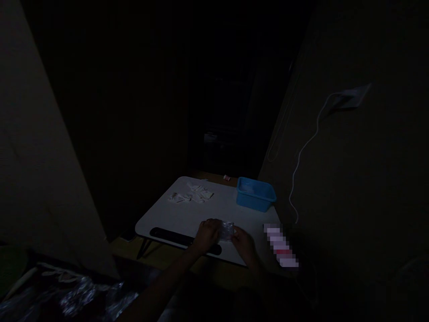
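A small clear plastic packet (227,231) is held between my two hands, low over the front part of a white folding table (219,208). My left hand (208,232) is closed on the packet's left side, its fingers bent. At the packet's right edge, my right hand (241,240) pinches it with thumb and fingers. Crumpled white pieces (201,193) lie at the table's back left. A blue basket (254,201) stands at the back right, with something clear inside. The scene is very dark, so fine detail is lost.
A black slot strip (172,236) runs along the table's front edge. A pixelated bright object (280,246) is right of the table. From a wall socket (353,97) hangs a white cable (299,156). Shiny clear plastic (78,295) lies at the lower left.
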Action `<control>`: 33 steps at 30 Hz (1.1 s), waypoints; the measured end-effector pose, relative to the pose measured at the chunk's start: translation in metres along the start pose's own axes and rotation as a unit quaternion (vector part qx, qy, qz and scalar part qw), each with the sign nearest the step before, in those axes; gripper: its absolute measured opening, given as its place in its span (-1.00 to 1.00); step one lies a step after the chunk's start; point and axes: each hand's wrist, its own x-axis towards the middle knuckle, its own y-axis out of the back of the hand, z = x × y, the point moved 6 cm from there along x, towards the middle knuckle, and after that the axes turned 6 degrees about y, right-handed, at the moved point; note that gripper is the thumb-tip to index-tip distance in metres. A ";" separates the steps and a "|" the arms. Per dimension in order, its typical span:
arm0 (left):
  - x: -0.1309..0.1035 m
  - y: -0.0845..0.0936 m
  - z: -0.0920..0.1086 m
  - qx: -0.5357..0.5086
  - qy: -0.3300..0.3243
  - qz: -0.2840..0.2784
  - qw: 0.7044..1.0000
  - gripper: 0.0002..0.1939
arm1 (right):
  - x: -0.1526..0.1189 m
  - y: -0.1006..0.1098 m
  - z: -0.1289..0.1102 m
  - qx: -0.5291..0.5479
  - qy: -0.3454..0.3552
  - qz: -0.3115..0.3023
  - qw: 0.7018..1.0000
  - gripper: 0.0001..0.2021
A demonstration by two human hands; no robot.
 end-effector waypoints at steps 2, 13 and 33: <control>0.001 -0.009 0.008 0.034 -0.034 -0.026 0.998 -0.60 | 0.000 -0.001 0.000 0.003 0.002 0.005 1.000 -0.63; -0.006 -0.038 0.007 0.159 -0.052 -0.104 0.980 -0.47 | -0.004 0.009 -0.023 -0.104 0.088 0.050 0.989 -0.57; -0.009 -0.037 0.012 0.168 -0.042 -0.145 0.974 -0.44 | -0.002 -0.019 -0.048 -0.242 0.105 -0.165 0.950 -0.47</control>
